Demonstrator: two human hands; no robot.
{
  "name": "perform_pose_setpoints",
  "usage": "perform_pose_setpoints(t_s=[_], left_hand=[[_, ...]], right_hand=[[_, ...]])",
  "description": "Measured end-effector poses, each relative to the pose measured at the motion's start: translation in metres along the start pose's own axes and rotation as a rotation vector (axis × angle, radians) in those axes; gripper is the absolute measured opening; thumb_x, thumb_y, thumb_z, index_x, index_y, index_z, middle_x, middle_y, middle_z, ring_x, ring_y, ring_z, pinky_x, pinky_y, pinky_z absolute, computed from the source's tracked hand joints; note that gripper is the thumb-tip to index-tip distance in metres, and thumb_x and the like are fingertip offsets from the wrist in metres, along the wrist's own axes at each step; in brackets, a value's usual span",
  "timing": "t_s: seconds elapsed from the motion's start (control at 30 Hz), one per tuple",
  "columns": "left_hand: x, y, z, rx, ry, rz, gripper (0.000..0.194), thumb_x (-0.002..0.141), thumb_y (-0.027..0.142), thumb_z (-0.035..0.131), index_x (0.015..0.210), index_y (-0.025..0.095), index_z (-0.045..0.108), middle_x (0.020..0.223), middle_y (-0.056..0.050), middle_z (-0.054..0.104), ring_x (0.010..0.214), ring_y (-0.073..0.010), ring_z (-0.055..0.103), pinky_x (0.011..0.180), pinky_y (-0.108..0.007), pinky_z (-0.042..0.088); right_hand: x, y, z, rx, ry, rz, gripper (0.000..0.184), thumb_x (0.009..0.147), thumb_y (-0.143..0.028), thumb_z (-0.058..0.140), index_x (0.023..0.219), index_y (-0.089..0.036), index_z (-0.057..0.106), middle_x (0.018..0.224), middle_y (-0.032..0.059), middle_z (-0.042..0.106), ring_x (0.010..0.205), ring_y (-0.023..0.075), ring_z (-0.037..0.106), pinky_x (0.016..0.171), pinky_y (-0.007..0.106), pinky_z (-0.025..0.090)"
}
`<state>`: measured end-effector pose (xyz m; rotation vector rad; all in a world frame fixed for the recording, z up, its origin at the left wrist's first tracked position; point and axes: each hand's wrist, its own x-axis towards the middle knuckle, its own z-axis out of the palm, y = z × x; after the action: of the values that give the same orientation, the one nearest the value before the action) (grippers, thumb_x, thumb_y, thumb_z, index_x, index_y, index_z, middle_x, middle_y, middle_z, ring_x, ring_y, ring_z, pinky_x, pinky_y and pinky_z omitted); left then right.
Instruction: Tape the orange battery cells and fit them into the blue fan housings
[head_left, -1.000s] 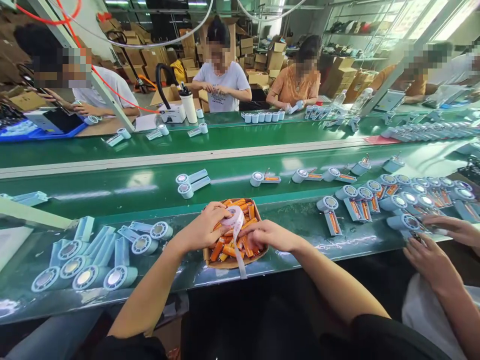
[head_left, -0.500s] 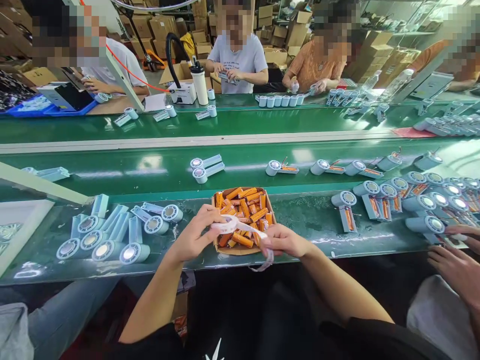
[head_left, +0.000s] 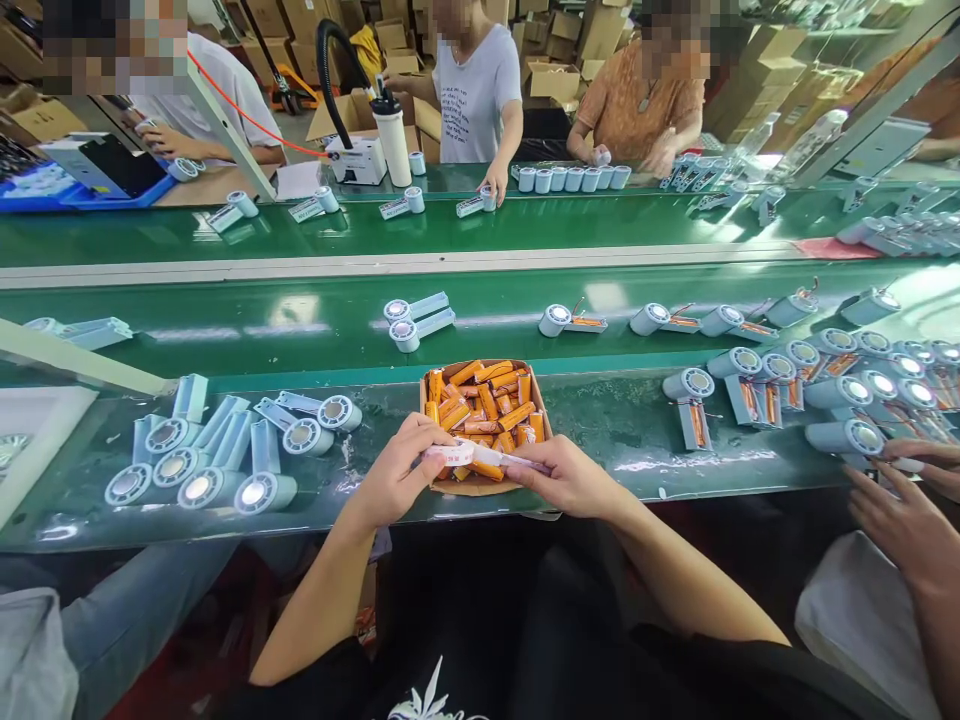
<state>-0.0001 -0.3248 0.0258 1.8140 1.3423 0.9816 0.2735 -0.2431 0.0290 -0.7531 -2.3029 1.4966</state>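
Note:
My left hand (head_left: 405, 468) pinches a roll of white tape or label strip (head_left: 454, 453) between thumb and fingers. A strip runs from the roll to my right hand (head_left: 574, 478), whose thumb and fingers are closed on its loose end. Both hands hover over the near edge of a cardboard box (head_left: 450, 487) filled with orange wrapped cylinders (head_left: 487, 402) that look like battery cells. The roll hides some of the cells nearest me.
Pale blue fan-like housings (head_left: 202, 480) lie in a group on the left bench; others with orange cells inside (head_left: 694, 400) crowd the right. A green conveyor (head_left: 300, 330) runs beyond. A co-worker's hands (head_left: 900, 490) work at far right; several people sit opposite.
My right hand has turned and lowered slightly, and the strip's dangling tail no longer shows. A person opposite has reached down to a housing on the far belt. The view has shifted slightly.

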Motion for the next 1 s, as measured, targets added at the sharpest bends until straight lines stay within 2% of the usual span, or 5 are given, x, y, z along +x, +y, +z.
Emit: perform_pose_setpoints(t_s=[0.27, 0.47, 0.67, 0.8, 1.0], left_hand=[[0.011, 0.014, 0.021, -0.052, -0.119, 0.024, 0.043, 0.107, 0.051, 0.043, 0.091, 0.02, 0.068, 0.087, -0.007, 0.065, 0.092, -0.0243, 0.052, 0.088, -0.038, 0.045], [0.003, -0.005, 0.012, -0.685, 0.159, -0.055, 0.049, 0.093, 0.065, 0.062, 0.084, 0.018, 0.072, 0.079, -0.008, 0.06, 0.082, -0.0235, 0.056, 0.08, -0.039, 0.048], [-0.017, 0.0, -0.004, -1.116, 0.554, -0.003, 0.035, 0.078, 0.055, 0.078, 0.071, 0.024, 0.063, 0.063, 0.002, 0.034, 0.07, -0.0176, 0.043, 0.071, -0.032, 0.05], [-0.016, 0.006, -0.001, -1.037, 0.465, -0.039, 0.046, 0.082, 0.061, 0.072, 0.065, 0.023, 0.054, 0.06, 0.001, 0.033, 0.068, -0.0181, 0.041, 0.068, -0.035, 0.048], [-0.006, 0.005, 0.016, -0.915, 0.317, -0.187, 0.051, 0.084, 0.066, 0.07, 0.067, 0.019, 0.059, 0.065, -0.003, 0.051, 0.07, -0.0202, 0.052, 0.066, -0.037, 0.047]], right_hand=[[0.011, -0.006, 0.016, 0.292, -0.082, -0.064, 0.057, 0.105, -0.067, 0.047, 0.082, -0.018, 0.065, 0.071, 0.0004, 0.06, 0.069, 0.0146, 0.053, 0.069, 0.028, 0.042], [-0.001, 0.019, 0.006, 0.602, -0.045, -0.042, 0.058, 0.096, -0.071, 0.061, 0.084, -0.015, 0.07, 0.054, -0.0035, 0.052, 0.049, 0.0112, 0.042, 0.051, 0.026, 0.034], [-0.006, 0.017, -0.007, 0.139, -0.383, -0.072, 0.043, 0.101, -0.055, 0.062, 0.105, -0.015, 0.078, 0.086, 0.0061, 0.077, 0.073, 0.0165, 0.07, 0.07, 0.028, 0.055], [0.028, 0.015, -0.021, -0.377, -0.002, -0.152, 0.033, 0.102, -0.03, 0.063, 0.131, -0.017, 0.073, 0.123, 0.0145, 0.076, 0.117, 0.0285, 0.068, 0.107, 0.045, 0.051], [0.071, 0.028, -0.028, -0.558, -0.015, -0.01, 0.033, 0.092, -0.017, 0.072, 0.125, -0.019, 0.078, 0.116, 0.0141, 0.078, 0.122, 0.0325, 0.067, 0.112, 0.05, 0.049]])
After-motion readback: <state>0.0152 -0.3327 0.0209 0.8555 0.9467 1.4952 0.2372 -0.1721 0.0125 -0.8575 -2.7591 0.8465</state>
